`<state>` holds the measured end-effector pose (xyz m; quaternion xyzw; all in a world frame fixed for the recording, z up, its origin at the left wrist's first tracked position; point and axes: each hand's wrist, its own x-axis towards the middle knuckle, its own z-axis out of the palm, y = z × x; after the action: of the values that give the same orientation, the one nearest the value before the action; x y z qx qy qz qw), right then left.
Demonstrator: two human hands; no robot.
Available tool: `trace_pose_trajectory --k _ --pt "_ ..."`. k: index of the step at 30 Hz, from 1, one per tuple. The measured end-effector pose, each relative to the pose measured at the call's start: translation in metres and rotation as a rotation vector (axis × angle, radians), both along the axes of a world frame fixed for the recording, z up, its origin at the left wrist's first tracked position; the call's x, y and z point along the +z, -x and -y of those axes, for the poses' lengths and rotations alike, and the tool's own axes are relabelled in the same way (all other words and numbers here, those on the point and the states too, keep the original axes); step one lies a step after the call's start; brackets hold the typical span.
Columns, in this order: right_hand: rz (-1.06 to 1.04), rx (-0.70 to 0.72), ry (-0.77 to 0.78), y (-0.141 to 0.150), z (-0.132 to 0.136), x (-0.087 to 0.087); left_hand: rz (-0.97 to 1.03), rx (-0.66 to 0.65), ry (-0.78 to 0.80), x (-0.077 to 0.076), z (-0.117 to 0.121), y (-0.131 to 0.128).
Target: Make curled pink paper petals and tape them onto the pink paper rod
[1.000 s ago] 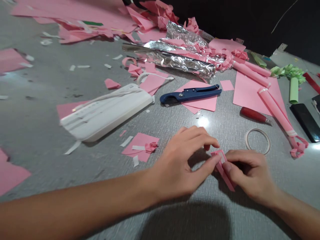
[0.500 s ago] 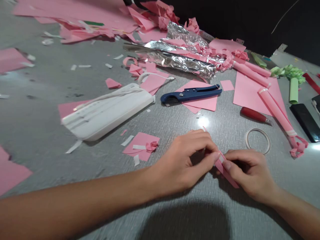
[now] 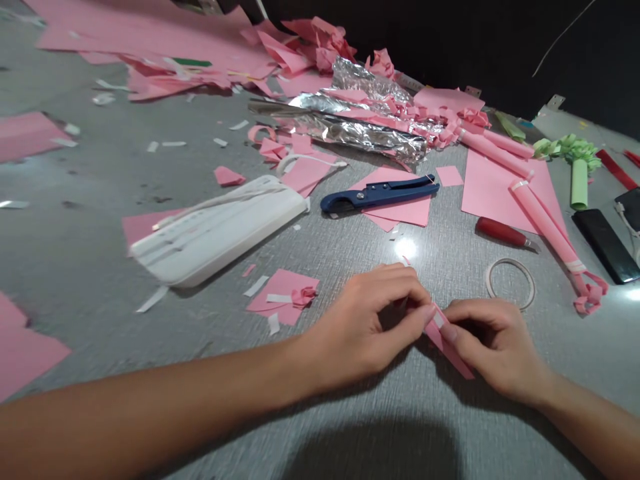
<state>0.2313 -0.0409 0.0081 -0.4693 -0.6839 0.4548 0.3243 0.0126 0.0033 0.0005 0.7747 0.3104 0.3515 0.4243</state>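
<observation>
- Pink paper, a small folded strip (image 3: 447,345), sits pinched between both hands at the near middle of the grey table (image 3: 350,440), its near end lying on the surface.
- My left hand (image 3: 365,327) closes thumb and forefinger on the strip's far end, where a white bit of tape shows; the fingers are drawn tight, nearly no gap.
- My right hand (image 3: 493,347) presses its forefinger and thumb on the strip just beside the left fingertips, curled shut over it.
- To do this well, I judge the two pinches should stay close together, so the fold lies flat and the tape goes down without wrinkles.
- I would press evenly and slide along the edge rather than tug, since thin paper tears or skews easily.
- A tape ring (image 3: 510,283) lies just right and beyond my right hand, within easy reach.
- Farther off rest blue cutters (image 3: 380,193), a red-handled tool (image 3: 503,232) and a white pouch (image 3: 220,227) to the left.
- A pink square with a curled scrap (image 3: 283,297) lies near left of my hands.
- Crumpled foil (image 3: 360,127) and loose pink sheets crowd the far side.
</observation>
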Motion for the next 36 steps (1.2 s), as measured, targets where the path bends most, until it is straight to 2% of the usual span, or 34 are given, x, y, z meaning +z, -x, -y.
trace_pose_trajectory --k 3,6,9,19,31,36 --pt "-0.005 -0.016 0.016 0.0 0.0 -0.001 -0.005 0.073 -0.084 -0.003 0.002 -0.001" --pt "-0.031 -0.023 0.053 0.001 -0.001 -0.001 -0.04 0.158 -0.292 -0.004 0.007 -0.001" --pt "-0.041 -0.015 0.045 0.001 -0.001 0.0 -0.102 0.118 -0.437 -0.003 0.012 0.0" --pt "0.009 0.015 -0.096 0.002 0.0 -0.001 -0.1 0.124 -0.391 -0.002 0.012 -0.001" --pt "0.047 0.001 -0.113 0.002 -0.001 -0.001 -0.106 0.074 -0.303 -0.001 0.007 0.001" --pt "-0.002 0.048 -0.177 0.005 0.001 -0.003 -0.093 0.087 -0.307 -0.001 0.008 0.001"
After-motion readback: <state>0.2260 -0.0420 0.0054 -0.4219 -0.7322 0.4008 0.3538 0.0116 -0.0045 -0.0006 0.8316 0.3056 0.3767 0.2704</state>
